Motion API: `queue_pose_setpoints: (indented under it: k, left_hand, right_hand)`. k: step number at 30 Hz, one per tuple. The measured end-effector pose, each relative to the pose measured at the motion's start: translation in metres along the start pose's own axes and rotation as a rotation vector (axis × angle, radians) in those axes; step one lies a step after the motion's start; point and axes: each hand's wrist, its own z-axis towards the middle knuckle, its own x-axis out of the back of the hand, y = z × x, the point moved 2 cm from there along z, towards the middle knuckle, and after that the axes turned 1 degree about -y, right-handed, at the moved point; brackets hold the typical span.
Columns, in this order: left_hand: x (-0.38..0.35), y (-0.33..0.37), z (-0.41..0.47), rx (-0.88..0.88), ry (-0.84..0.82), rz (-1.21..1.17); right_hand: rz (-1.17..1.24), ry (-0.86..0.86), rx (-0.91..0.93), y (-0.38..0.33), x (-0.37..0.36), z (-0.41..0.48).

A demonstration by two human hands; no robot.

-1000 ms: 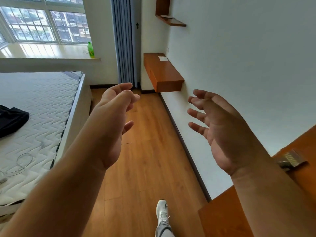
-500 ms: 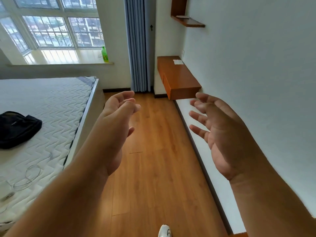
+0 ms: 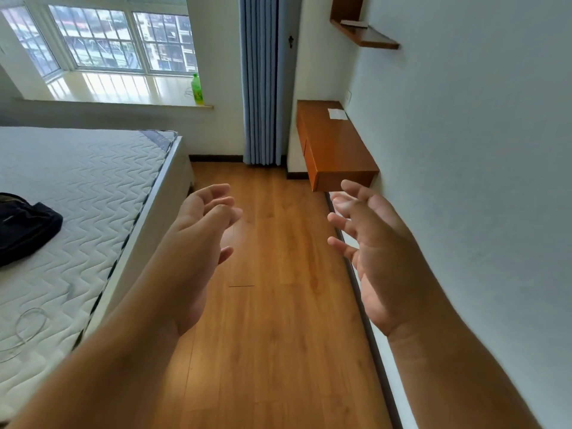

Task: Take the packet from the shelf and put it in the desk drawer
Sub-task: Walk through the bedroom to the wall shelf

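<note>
Packet (image 3: 354, 24): a thin, flat thing lies on the wooden wall shelf (image 3: 371, 38) in the upper right of the frame; I take it for the packet, but it is too small to be sure. Below it, mid-right, the wall-mounted counter (image 3: 337, 147) carries a white slip of paper (image 3: 337, 113), and its drawer front (image 3: 309, 156) looks closed.

Only the head view is given. My left hand (image 3: 192, 243) and right hand (image 3: 374, 252) hang in the lower middle of the frame over the wooden floor (image 3: 272, 305), well apart from shelf and counter. Each grip is wide, fingers loosely spread, holding nothing.

Risks, as I judge them: the shelf sits high, so I may reach blind and knock the packet off. I could mistake the paper for the packet. With the drawer closed, one hand must pull it open while the other holds the packet.
</note>
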Motion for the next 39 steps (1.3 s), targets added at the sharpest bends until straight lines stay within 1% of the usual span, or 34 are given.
queue_pose_setpoints:
  k: [3, 11, 15, 21, 26, 32, 39]
  left_hand:
    - [0.001, 0.001, 0.022, -0.020, 0.009, -0.014]
    - [0.012, 0.001, 0.107, -0.028, -0.005, 0.004]
    - [0.023, 0.010, 0.164, -0.030, -0.021, -0.001]
    - [0.045, 0.039, 0.255, -0.082, -0.071, -0.019]
    - [0.056, 0.048, 0.308, -0.086, -0.091, -0.018]
    - [0.061, 0.051, 0.359, -0.057, -0.087, -0.017]
    - [0.043, 0.054, 0.420, -0.038, -0.061, 0.016]
  right_hand:
    - [-0.022, -0.013, -0.025, -0.001, -0.009, 0.025]
    - [-0.059, 0.029, -0.050, 0.005, -0.043, 0.102]
    - [-0.057, 0.048, -0.036, 0.004, -0.070, 0.149]
    - [-0.044, 0.143, 0.018, -0.014, -0.116, 0.226]
    - [-0.026, 0.137, 0.031, -0.014, -0.145, 0.265]
    - [-0.015, 0.154, 0.018, -0.013, -0.158, 0.309]
    - [-0.001, 0.161, 0.009, -0.007, -0.155, 0.380]
